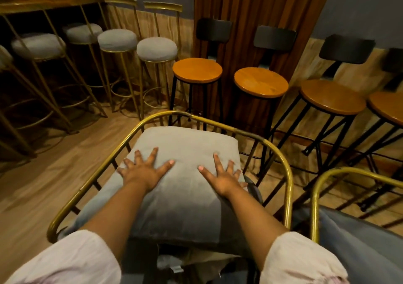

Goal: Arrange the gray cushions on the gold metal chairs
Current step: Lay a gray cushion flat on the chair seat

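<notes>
A gray square cushion [185,148] lies inside the curved rail of a gold metal chair [285,166] directly below me. My left hand [144,170] rests flat on the cushion's left half, fingers spread. My right hand [222,177] presses flat on its right half, fingers also spread. Neither hand grips anything. A second gold metal chair [316,187] stands at the right, with a bluish-gray cushion [353,253] on its seat.
Gold bar stools with round gray seats [157,48] line the back left beside a gold-framed counter [50,2]. Black-legged stools with orange wooden seats [197,69] stand along the back and right, in front of a brown curtain [250,7]. Wooden floor [43,170] lies at the left.
</notes>
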`<state>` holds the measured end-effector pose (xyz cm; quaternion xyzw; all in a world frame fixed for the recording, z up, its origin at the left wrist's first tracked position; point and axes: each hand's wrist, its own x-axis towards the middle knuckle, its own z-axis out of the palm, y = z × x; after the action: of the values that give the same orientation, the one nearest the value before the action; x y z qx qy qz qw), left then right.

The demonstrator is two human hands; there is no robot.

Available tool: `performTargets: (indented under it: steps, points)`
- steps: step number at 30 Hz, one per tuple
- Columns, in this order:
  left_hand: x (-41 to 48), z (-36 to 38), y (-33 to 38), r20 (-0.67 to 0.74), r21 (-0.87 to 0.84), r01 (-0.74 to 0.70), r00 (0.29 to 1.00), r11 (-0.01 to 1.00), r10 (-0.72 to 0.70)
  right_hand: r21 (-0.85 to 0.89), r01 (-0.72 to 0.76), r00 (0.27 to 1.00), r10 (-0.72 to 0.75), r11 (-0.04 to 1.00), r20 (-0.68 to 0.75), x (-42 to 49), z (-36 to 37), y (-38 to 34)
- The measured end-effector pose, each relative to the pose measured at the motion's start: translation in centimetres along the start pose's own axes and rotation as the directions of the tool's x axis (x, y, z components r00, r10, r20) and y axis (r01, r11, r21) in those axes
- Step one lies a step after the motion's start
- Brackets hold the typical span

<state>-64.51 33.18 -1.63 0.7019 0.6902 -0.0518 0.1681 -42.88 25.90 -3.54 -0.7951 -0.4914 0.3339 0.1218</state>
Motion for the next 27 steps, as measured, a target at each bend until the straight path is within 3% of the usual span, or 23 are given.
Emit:
performTargets:
  steps: [7,13,20,27]
  points:
    - [-0.7,-2.2,0.6,0.029,0.001,-0.017,0.999,1.0,0.017,0.035,0.085,0.996,-0.085,0.996,-0.021,-1.0,-1.6,-0.1]
    - [-3.0,-3.6,2.3,-0.038,0.024,-0.227,0.973,0.974,0.228,0.033,0.221,0.974,-0.219,0.975,-0.053,-2.3,-3.9,2.4]
    - [-6.4,-4.1,5.7,-0.011,0.081,-0.306,0.951,0.948,0.308,0.058,0.203,0.977,-0.199,0.977,-0.073,-5.9,-4.4,5.3]
    - [-12.4,-2.5,13.0,-0.011,0.119,-0.518,0.852,0.847,0.523,0.088,0.171,0.953,-0.142,0.981,-0.267,-11.7,-7.0,11.3]
